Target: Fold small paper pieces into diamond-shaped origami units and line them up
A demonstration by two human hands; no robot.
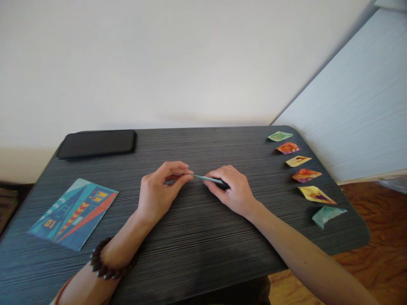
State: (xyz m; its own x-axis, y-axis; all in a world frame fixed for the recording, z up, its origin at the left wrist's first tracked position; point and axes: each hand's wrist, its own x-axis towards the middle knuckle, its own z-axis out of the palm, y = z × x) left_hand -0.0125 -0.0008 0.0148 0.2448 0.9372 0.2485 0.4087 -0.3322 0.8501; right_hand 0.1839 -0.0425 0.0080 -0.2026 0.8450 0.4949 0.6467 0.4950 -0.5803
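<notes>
Left hand, right hand each pinching folded paper, long axis left-right

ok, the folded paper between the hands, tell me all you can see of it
The folded paper is a thin, pale blue sliver seen almost edge-on. It lies roughly level, low over or on the middle of the dark striped table. The left hand pinches its left end; the right hand grips and covers its right end. Its print and folds cannot be made out.
</notes>
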